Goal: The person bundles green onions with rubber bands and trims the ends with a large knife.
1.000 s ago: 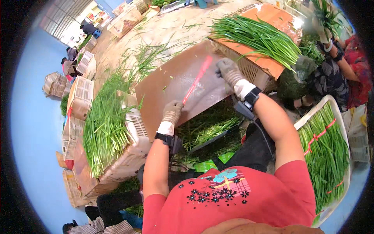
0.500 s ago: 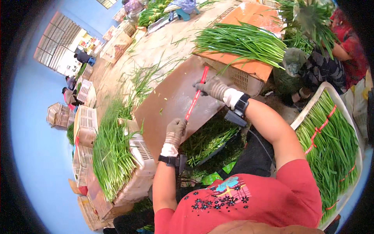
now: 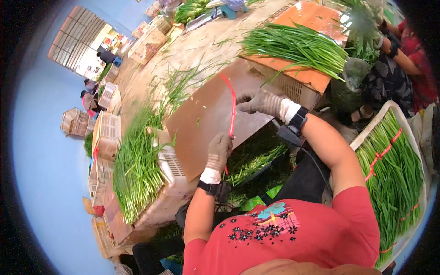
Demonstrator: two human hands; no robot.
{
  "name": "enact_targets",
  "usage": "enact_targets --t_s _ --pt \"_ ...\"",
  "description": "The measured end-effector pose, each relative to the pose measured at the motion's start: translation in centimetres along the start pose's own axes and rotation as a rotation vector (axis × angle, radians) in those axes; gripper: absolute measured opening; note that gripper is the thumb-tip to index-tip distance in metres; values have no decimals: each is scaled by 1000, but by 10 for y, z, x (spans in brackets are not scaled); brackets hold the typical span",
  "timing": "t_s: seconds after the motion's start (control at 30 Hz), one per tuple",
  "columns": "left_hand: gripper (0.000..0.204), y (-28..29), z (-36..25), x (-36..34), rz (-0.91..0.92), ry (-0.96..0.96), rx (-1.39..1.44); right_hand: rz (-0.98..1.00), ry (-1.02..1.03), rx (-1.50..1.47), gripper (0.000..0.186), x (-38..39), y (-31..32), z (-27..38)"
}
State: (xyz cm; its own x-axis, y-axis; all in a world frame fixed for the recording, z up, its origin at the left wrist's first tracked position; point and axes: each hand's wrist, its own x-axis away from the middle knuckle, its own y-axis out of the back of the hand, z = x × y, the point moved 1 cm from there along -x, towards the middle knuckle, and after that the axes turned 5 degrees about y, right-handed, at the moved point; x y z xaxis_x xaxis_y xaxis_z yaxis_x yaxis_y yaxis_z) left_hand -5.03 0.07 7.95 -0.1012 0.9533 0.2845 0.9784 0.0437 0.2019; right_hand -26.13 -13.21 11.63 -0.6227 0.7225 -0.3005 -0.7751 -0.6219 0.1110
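Note:
A narrow red tie strip stands up from my gloved left hand, whose closed fingers grip its lower part; a short tail hangs below the fist. Its upper end bends leftward above a brown board. Just right of the strip, my gloved right hand has its fingers apart and slightly curled, with nothing seen in them. Both hands are over the board's near right part. Long green stalks with leaves lie left of the board, and another pile lies beyond it.
A white crate of green bundles tied with red strips stands at right. The far pile rests on an orange board over a crate. A co-worker's arm handles greens at upper right. Loose leaves litter the floor.
My right hand has let go of the strip and opened beside it. The strip, straight between both hands before, now curves with its top leaning left. My left hand keeps its grip.

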Motion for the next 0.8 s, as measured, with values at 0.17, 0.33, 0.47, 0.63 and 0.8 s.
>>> enact_targets --t_s 0.17,0.33,0.47,0.63,0.8 --pt "30 -17 6 9 132 -18 186 58 30 -89 24 0 -1 -9" --pt "28 -28 20 10 116 -26 153 -56 -53 42 23 9 -1 1" --pt "24 -29 22 18 66 114 445 -123 125 302 30 18 5 24" --pt "20 -35 -2 26 265 249 679 -114 -99 -42 40 17 5 43" --pt "34 -57 -34 26 162 -41 365 -68 -114 23 36 20 -7 29"
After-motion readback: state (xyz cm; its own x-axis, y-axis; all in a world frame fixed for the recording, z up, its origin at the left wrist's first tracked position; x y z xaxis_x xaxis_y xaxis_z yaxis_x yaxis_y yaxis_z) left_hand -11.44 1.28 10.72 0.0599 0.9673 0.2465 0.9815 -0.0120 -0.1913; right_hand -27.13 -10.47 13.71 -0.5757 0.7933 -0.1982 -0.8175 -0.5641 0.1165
